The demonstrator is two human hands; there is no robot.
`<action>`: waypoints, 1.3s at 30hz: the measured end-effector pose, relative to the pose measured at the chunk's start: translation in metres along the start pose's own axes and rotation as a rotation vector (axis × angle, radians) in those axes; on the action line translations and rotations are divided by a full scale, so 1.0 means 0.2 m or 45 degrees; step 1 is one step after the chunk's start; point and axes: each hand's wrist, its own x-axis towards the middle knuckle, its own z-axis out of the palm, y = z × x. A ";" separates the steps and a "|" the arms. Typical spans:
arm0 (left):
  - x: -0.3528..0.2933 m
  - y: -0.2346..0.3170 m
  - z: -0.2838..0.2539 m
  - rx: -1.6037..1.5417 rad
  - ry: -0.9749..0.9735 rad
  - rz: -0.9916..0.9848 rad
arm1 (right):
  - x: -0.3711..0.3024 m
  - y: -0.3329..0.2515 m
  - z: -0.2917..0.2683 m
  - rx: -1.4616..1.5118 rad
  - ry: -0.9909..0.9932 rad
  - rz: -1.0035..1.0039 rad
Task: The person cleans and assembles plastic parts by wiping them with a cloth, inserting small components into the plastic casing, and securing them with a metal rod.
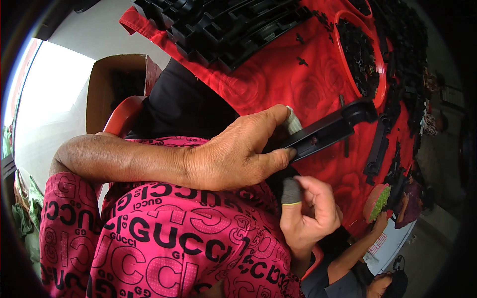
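Observation:
A long black plastic molded piece [323, 135], channel-shaped with a rounded end, is gripped between the thumb and fingers of my left hand [233, 151]. It tilts up to the right, over the red cloth. A whitish ribbed finger sleeve [293, 120] covers one fingertip of that hand. Just below the piece and apart from it, my right hand [313, 213] is closed, its fingers curled in. On its thumb sits a dark grey finger cot [291, 191] with a yellow edge. Whatever those fingers may hold is hidden.
Stacked black plastic trays [223, 30] lie at the far edge of the red rose-patterned tablecloth [308, 89]. A red basin [382, 79] holds small black parts. More black strips [378, 149] lie right. A cardboard box [117, 74] stands left. A co-worker's arm [355, 253] reaches in lower right.

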 end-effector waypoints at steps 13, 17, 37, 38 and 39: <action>0.00 0.09 0.02 -0.016 -0.023 -0.189 | 0.09 -0.02 0.05 -0.074 -0.230 0.156; 0.01 0.14 -0.01 -0.055 0.015 -0.215 | 0.14 -0.02 0.03 -0.382 -0.161 -0.141; 0.06 0.18 -0.18 0.521 -0.372 -0.223 | 0.25 0.09 -0.17 -0.606 0.022 -0.570; 0.06 0.20 -0.18 0.539 -0.326 -0.306 | 0.23 0.09 -0.17 -0.606 0.186 -0.551; 0.06 0.19 -0.18 0.538 -0.326 -0.306 | 0.19 0.06 -0.17 -0.606 0.185 -0.552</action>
